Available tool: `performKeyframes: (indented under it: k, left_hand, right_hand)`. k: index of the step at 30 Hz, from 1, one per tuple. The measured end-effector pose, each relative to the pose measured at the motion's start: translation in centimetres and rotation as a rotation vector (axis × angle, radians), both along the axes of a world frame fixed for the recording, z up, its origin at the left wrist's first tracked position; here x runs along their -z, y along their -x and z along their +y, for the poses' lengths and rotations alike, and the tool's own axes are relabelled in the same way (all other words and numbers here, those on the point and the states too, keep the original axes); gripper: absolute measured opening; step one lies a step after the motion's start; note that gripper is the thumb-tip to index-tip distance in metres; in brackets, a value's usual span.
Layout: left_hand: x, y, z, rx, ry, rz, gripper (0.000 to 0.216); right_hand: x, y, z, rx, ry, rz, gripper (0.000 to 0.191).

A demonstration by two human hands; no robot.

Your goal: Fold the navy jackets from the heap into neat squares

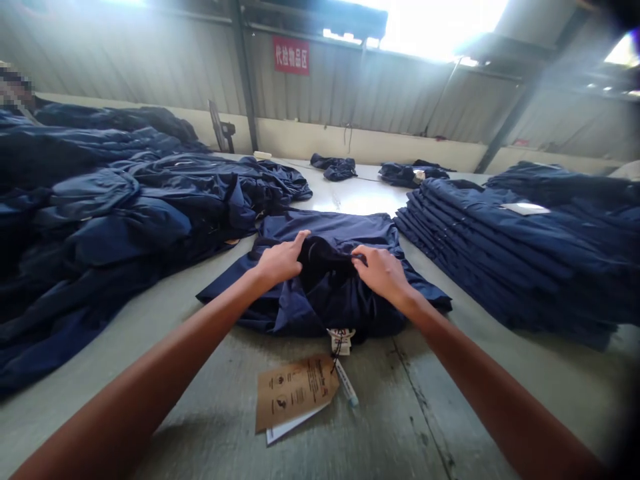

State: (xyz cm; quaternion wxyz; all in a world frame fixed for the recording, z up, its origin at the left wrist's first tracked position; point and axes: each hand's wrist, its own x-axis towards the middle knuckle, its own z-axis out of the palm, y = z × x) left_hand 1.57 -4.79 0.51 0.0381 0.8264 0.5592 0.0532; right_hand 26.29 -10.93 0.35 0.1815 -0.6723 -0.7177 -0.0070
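A navy blue garment lies spread on the grey table in front of me. My left hand rests on its left half with fingers stretched over the cloth. My right hand pinches a fold of the dark fabric near the middle. A brown cardboard hang tag on a string trails from the garment's near edge, with a small white label above it.
A loose heap of navy garments covers the left of the table. A neat stack of folded navy garments stands at the right. Two small dark bundles lie at the far edge. A red sign hangs on the wall.
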Motion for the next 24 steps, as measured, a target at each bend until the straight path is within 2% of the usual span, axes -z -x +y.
performKeyframes:
  k: [4,6,8,10,12,13,14,16,19,21,24]
  left_hand:
    - [0.4,0.3,0.5,-0.024,-0.104,-0.095,0.095]
    - [0.2,0.5,0.6,-0.051,-0.092,-0.081,0.083]
    - [-0.9,0.9,0.4,-0.101,-0.128,-0.064,0.056]
    - [-2.6,1.5,-0.1,-0.153,-0.314,-0.097,0.035]
    - [-4.4,2.0,-0.9,-0.163,-0.533,-0.139,0.028]
    - [-5.1,2.2,-1.2,-0.150,-0.582,-0.133,0.026]
    - [-5.7,2.4,-1.5,-0.128,-0.569,-0.106,0.024]
    - [-6.2,2.6,-1.8,-0.091,-0.410,-0.015,0.018]
    - [-6.0,2.5,-2.0,-0.071,-0.173,0.105,0.011]
    - [-5.7,2.4,-2.0,-0.062,-0.128,0.146,0.011]
    - [-5.6,2.1,-2.1,0.016,-0.174,0.118,0.013]
  right_hand:
    - [0.2,-0.8,1.2,-0.003,-0.160,0.218,0.030]
    - [0.2,-1.1,1.4,-0.062,-0.192,0.296,0.027]
    - [-0.1,-1.3,1.1,-0.077,-0.293,0.350,0.025]
    - [-0.3,-1.5,0.6,-0.039,-0.508,0.335,0.027]
    - [-0.5,-1.9,0.2,-0.008,-0.697,0.205,0.030]
    - [-0.6,-2.1,0.1,-0.015,-0.719,0.110,0.031]
    - [-0.5,-2.3,0.1,-0.037,-0.682,0.014,0.031]
    - [-0.3,-2.8,0.1,-0.072,-0.512,-0.126,0.032]
    - [-0.4,-3.6,0.1,-0.036,-0.296,-0.151,0.035]
    - [-0.9,-4.1,0.0,0.018,-0.227,-0.116,0.035]
    - [-1.9,-4.6,-0.3,0.056,-0.168,-0.037,0.029]
